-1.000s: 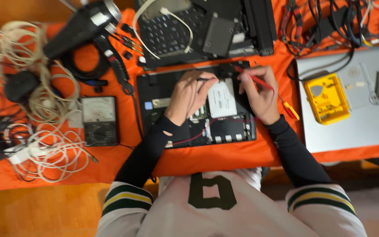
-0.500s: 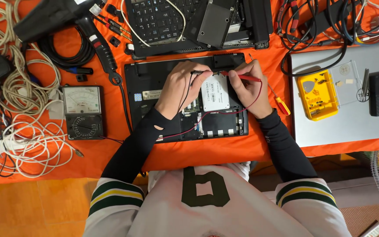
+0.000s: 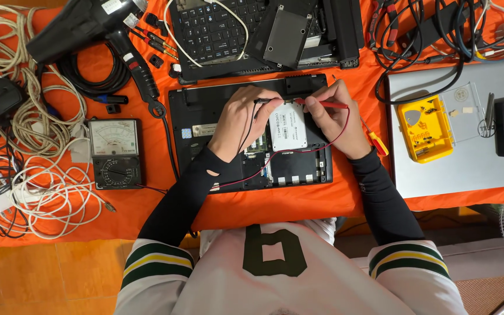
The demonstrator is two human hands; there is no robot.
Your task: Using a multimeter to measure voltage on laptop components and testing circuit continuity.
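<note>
Probing step in hand. Left hand [image 3: 241,121] pinches black probe [image 3: 263,101], right hand [image 3: 333,114] pinches red probe [image 3: 322,104]; both tips at 12 o'clock edge of white drive [image 3: 287,126] in opened laptop [image 3: 205,111]. Next needs steady contact, a look at the meter [image 3: 115,153].

Person wears a white jersey [image 3: 275,274] with a large dark block numeral on the chest. Short sleeves end in green and yellow striped bands [image 3: 157,263]. Underneath: tight black long sleeves [image 3: 185,198] to the wrists; small hole in left sleeve near the forearm.
</note>
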